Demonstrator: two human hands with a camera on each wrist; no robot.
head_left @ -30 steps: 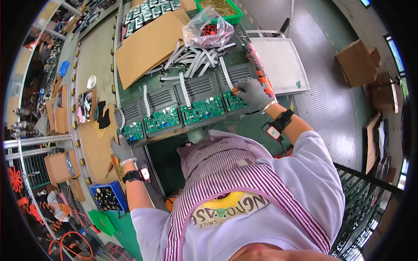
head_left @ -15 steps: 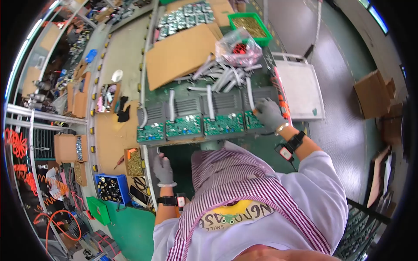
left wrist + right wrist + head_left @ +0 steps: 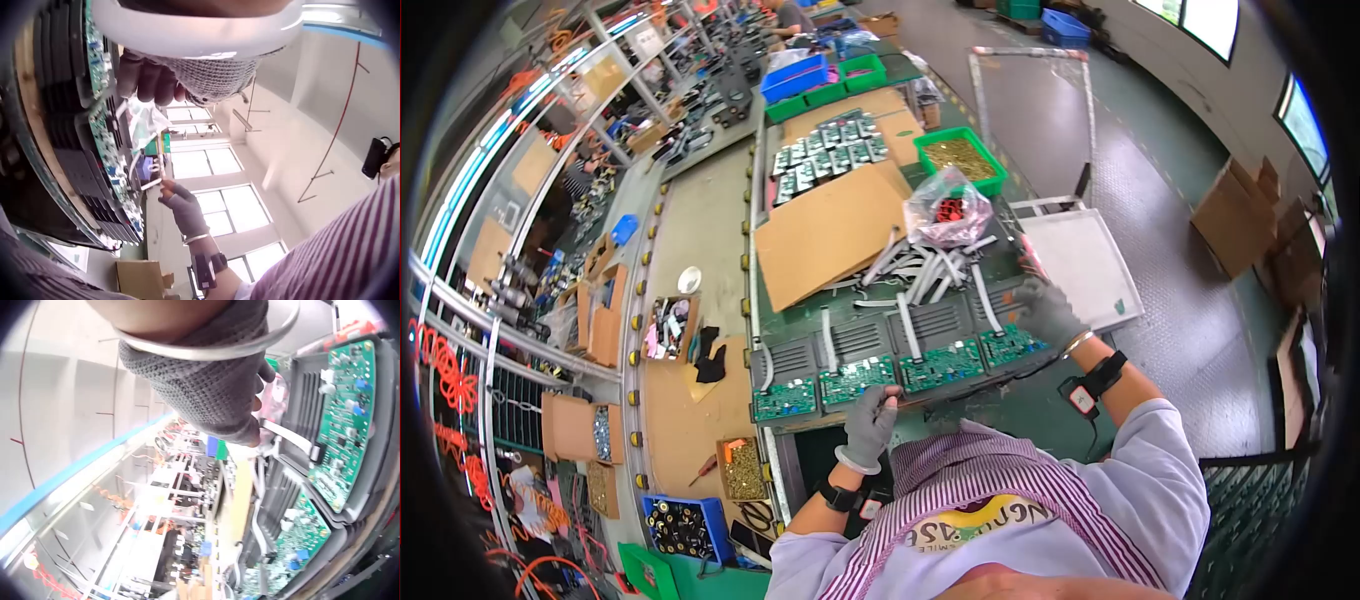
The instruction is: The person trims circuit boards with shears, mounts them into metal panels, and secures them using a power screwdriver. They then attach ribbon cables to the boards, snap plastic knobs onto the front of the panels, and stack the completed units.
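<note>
My gloved left hand [image 3: 870, 424] is at the front edge of the row of housings, fingers loosely bent and holding nothing; its bare fingertips [image 3: 147, 87] show in the left wrist view. Over the right-end housing hovers my gloved right hand [image 3: 1048, 314], fingers a little bent and apart, with nothing visible in them. Several grey plastic housings [image 3: 862, 340] lie side by side, each with a green circuit board [image 3: 940, 366]. From each board rises a white ribbon cable [image 3: 908, 328]. In the right wrist view, the right-end board's ribbon cable [image 3: 289, 436] ends close to the right fingertips.
Beyond the housings lie loose ribbon cables [image 3: 920, 272], cardboard sheets [image 3: 830, 232] and a clear plastic bag [image 3: 945, 210]. A green bin [image 3: 1003, 180] of small metal parts stands farther back. To the left runs a conveyor line [image 3: 700, 230] with a blue bin [image 3: 718, 520].
My left hand has left the row's left end and moved right along the front edge. The right hand has lifted off the right-end board. The head view has tilted up.
</note>
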